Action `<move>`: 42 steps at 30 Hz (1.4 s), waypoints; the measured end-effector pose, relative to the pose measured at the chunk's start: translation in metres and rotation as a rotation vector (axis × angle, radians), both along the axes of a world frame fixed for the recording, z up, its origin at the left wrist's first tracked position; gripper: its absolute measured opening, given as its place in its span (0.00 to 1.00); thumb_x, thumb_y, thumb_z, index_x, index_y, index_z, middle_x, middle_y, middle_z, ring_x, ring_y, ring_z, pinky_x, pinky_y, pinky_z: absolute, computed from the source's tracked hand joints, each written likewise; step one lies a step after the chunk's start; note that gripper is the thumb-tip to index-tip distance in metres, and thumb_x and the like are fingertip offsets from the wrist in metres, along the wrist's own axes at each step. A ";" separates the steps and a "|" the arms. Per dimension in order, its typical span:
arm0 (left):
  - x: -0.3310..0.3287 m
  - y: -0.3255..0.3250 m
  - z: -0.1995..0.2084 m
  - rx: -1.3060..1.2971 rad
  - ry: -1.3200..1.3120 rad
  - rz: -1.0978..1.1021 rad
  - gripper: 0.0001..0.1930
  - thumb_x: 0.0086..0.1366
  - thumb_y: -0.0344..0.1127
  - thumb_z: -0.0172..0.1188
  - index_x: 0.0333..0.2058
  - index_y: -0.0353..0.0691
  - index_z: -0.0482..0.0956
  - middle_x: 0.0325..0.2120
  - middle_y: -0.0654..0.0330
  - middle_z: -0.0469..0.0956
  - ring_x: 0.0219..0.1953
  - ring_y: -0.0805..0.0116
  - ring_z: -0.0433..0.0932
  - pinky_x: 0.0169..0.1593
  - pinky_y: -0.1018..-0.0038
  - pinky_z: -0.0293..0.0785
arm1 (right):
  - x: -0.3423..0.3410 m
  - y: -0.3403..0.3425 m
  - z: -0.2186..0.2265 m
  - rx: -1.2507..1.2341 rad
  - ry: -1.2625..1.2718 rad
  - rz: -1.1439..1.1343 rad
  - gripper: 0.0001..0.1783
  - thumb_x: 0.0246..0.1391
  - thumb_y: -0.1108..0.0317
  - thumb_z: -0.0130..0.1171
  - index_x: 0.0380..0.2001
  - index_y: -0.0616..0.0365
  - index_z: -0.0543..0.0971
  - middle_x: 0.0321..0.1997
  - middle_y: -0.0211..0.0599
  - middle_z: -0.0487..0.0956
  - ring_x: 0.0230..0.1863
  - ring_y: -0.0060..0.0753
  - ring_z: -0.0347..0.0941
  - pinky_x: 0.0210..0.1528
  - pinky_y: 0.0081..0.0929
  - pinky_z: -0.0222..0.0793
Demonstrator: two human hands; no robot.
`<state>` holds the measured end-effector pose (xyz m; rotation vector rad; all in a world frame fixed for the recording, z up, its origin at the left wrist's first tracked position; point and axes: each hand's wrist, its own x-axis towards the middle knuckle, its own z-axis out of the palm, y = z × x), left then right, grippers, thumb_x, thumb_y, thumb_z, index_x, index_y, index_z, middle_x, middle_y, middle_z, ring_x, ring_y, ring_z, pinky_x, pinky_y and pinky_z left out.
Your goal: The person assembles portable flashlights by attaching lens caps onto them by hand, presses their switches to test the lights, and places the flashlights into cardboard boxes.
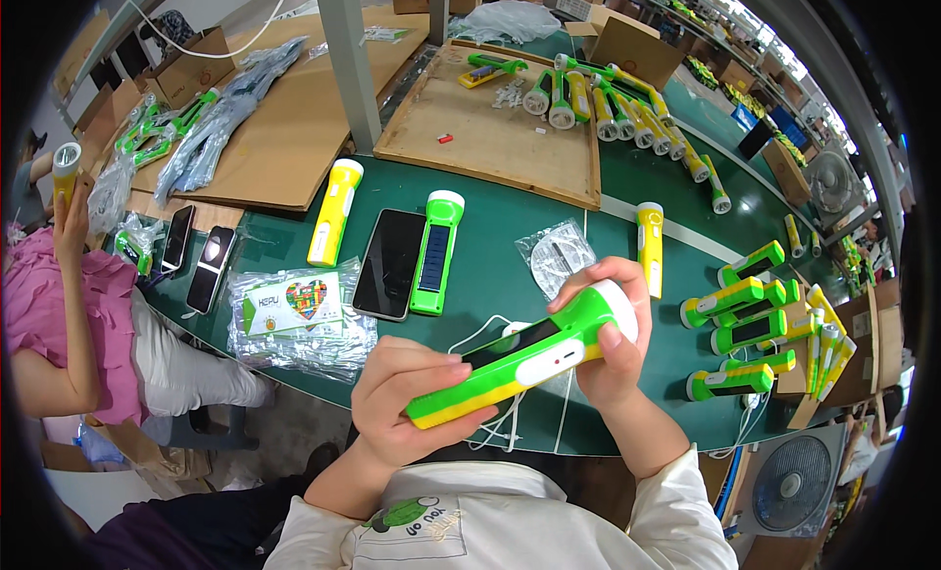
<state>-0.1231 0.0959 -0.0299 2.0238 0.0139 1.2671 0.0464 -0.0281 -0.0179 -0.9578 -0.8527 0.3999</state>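
Both my hands hold one green-and-yellow flashlight [534, 373] above the near edge of the green table. My left hand [404, 398] wraps round its tail end. At the head end, my right hand [616, 349] grips it with the thumb along the side. The side facing me bears a white strip with a small port, and a dark panel shows on top. Beyond it lie a green flashlight [437, 251] with a dark panel and a black tablet [389, 264]. A white cable [512, 423] runs beneath the held flashlight.
Yellow flashlights [336, 212] lie about, with more green-and-yellow flashlights [750, 325] at right. Printed plastic bags [299, 310] and two phones [209, 269] lie left. A wooden board [490, 148] and metal post [350, 70] stand beyond. A co-worker [74, 305] sits at left.
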 end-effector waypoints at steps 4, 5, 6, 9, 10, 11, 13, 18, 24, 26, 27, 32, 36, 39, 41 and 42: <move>-0.004 -0.001 -0.001 0.002 -0.046 0.026 0.22 0.36 0.30 0.76 0.34 0.39 0.79 0.30 0.60 0.76 0.29 0.66 0.74 0.32 0.76 0.70 | 0.006 0.002 0.004 -0.044 0.091 0.183 0.36 0.51 0.39 0.44 0.50 0.59 0.62 0.35 0.48 0.74 0.37 0.33 0.72 0.42 0.30 0.68; -0.003 -0.001 0.000 0.004 -0.046 0.020 0.22 0.36 0.30 0.76 0.34 0.39 0.79 0.30 0.60 0.76 0.29 0.66 0.74 0.32 0.76 0.70 | 0.008 0.001 0.001 -0.081 0.037 0.174 0.42 0.51 0.33 0.38 0.56 0.59 0.60 0.38 0.49 0.74 0.38 0.35 0.71 0.46 0.32 0.67; -0.003 -0.001 0.000 -0.020 -0.056 0.024 0.21 0.38 0.31 0.75 0.34 0.38 0.78 0.30 0.59 0.76 0.29 0.67 0.74 0.31 0.77 0.70 | 0.005 0.003 0.002 -0.078 0.038 0.173 0.42 0.51 0.33 0.38 0.56 0.59 0.60 0.38 0.49 0.74 0.38 0.35 0.71 0.46 0.32 0.67; -0.003 -0.009 -0.013 -0.350 -0.088 -0.049 0.19 0.45 0.32 0.71 0.36 0.36 0.76 0.31 0.58 0.75 0.29 0.67 0.75 0.29 0.77 0.70 | -0.005 0.009 0.012 0.086 0.222 0.173 0.46 0.50 0.31 0.40 0.58 0.60 0.58 0.40 0.52 0.75 0.37 0.35 0.73 0.41 0.28 0.68; -0.001 -0.014 -0.015 -0.659 -0.111 -0.124 0.18 0.50 0.33 0.69 0.38 0.35 0.74 0.32 0.57 0.74 0.29 0.67 0.75 0.27 0.77 0.71 | -0.005 0.009 0.015 0.042 0.243 0.280 0.47 0.49 0.34 0.47 0.60 0.59 0.56 0.45 0.54 0.73 0.42 0.38 0.72 0.45 0.30 0.68; 0.000 -0.023 -0.015 -0.967 -0.079 -0.325 0.18 0.61 0.39 0.58 0.44 0.32 0.69 0.34 0.53 0.73 0.28 0.66 0.77 0.22 0.76 0.73 | -0.004 0.010 0.016 -0.002 0.264 0.386 0.49 0.48 0.37 0.55 0.63 0.59 0.54 0.49 0.56 0.72 0.48 0.40 0.72 0.50 0.33 0.68; 0.005 -0.025 -0.011 -1.224 0.062 -0.516 0.19 0.64 0.42 0.53 0.46 0.32 0.67 0.34 0.52 0.73 0.27 0.66 0.77 0.20 0.75 0.74 | 0.001 0.007 0.012 -0.023 0.296 0.403 0.49 0.48 0.40 0.58 0.63 0.59 0.53 0.50 0.56 0.72 0.48 0.40 0.72 0.49 0.32 0.69; 0.011 -0.037 -0.010 -1.514 0.345 -0.767 0.27 0.69 0.54 0.39 0.54 0.36 0.61 0.30 0.51 0.75 0.18 0.66 0.76 0.12 0.76 0.66 | 0.013 0.002 0.004 -0.105 0.384 0.399 0.39 0.49 0.41 0.59 0.56 0.51 0.59 0.45 0.50 0.75 0.44 0.35 0.74 0.41 0.25 0.73; 0.015 -0.040 -0.019 -1.666 0.271 -0.972 0.25 0.71 0.53 0.35 0.52 0.37 0.62 0.32 0.50 0.74 0.22 0.66 0.78 0.15 0.76 0.69 | 0.012 0.003 0.006 -0.130 0.328 0.297 0.39 0.48 0.36 0.55 0.53 0.52 0.62 0.39 0.43 0.74 0.40 0.29 0.74 0.36 0.22 0.73; 0.017 -0.041 -0.019 -1.684 0.281 -0.975 0.25 0.71 0.53 0.35 0.52 0.38 0.62 0.31 0.51 0.74 0.22 0.67 0.77 0.14 0.76 0.68 | 0.018 0.001 0.004 -0.065 0.371 0.348 0.36 0.50 0.42 0.59 0.54 0.51 0.61 0.40 0.43 0.75 0.42 0.31 0.75 0.35 0.21 0.74; 0.017 -0.041 -0.018 -1.700 0.282 -0.980 0.25 0.70 0.53 0.35 0.52 0.39 0.62 0.31 0.51 0.74 0.21 0.67 0.77 0.14 0.77 0.68 | 0.020 0.001 0.005 -0.074 0.366 0.367 0.37 0.50 0.42 0.59 0.55 0.53 0.61 0.41 0.42 0.75 0.42 0.30 0.75 0.34 0.19 0.73; 0.020 -0.039 -0.014 -1.804 0.311 -0.960 0.27 0.69 0.57 0.34 0.51 0.38 0.64 0.30 0.53 0.72 0.17 0.69 0.72 0.12 0.79 0.63 | 0.025 0.001 0.008 -0.090 0.393 0.477 0.43 0.48 0.41 0.60 0.59 0.57 0.61 0.42 0.40 0.75 0.40 0.26 0.74 0.29 0.14 0.70; 0.011 -0.036 -0.021 -1.884 0.255 -1.207 0.26 0.66 0.58 0.43 0.51 0.41 0.64 0.30 0.55 0.72 0.21 0.69 0.75 0.14 0.80 0.66 | 0.005 0.018 -0.004 -0.135 0.338 0.521 0.55 0.36 0.35 0.66 0.60 0.60 0.59 0.40 0.38 0.73 0.39 0.28 0.72 0.38 0.23 0.70; 0.021 -0.048 -0.034 -1.688 0.267 -1.199 0.30 0.60 0.58 0.55 0.50 0.39 0.62 0.31 0.56 0.70 0.22 0.68 0.75 0.15 0.80 0.68 | 0.014 0.012 -0.052 -0.019 0.421 0.815 0.40 0.33 0.55 0.74 0.49 0.61 0.68 0.41 0.44 0.74 0.41 0.39 0.74 0.43 0.33 0.72; 0.025 -0.055 -0.042 -1.676 0.275 -1.190 0.32 0.58 0.55 0.60 0.50 0.37 0.61 0.31 0.56 0.69 0.22 0.66 0.76 0.15 0.79 0.69 | 0.016 0.005 -0.063 -0.033 0.473 0.821 0.34 0.31 0.54 0.75 0.41 0.57 0.71 0.38 0.44 0.75 0.37 0.38 0.73 0.41 0.34 0.72; 0.027 -0.055 -0.045 -1.703 0.278 -1.195 0.32 0.58 0.52 0.61 0.50 0.37 0.60 0.31 0.55 0.69 0.22 0.65 0.76 0.16 0.77 0.70 | 0.020 0.004 -0.068 -0.041 0.461 0.826 0.32 0.31 0.53 0.75 0.38 0.56 0.71 0.35 0.44 0.77 0.37 0.38 0.73 0.40 0.34 0.71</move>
